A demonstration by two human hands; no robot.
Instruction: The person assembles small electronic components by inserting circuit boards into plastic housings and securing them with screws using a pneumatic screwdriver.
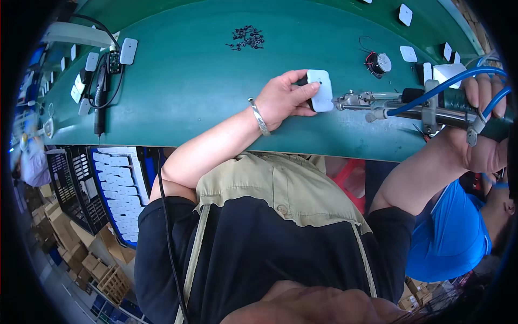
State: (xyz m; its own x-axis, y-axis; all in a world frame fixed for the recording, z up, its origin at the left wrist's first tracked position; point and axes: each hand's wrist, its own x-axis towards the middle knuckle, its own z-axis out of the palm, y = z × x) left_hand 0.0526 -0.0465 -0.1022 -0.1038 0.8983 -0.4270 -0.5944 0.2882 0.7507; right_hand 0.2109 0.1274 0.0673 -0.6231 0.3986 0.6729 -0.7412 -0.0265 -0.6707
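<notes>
My left hand (285,99) is closed round a small white rounded case (322,92) with a dark side, the thumb resting on its face near a small dark hole. It is held above the green bench, near the front edge. At the far right my right hand (483,148) grips a long metal air tool (399,112) with blue hoses (448,94). The tool lies level and points left, its tip right beside the case's right edge; whether they touch I cannot tell. Part of the right hand is cut off by the dark rim.
On the green bench (189,81) lie a pile of small black screws (248,38), a round wired part (380,63) and an electric screwdriver (101,100). More white cases (406,14) lie around the sides. Trays of white cases (116,189) stand at lower left. A person in blue (450,237) sits right.
</notes>
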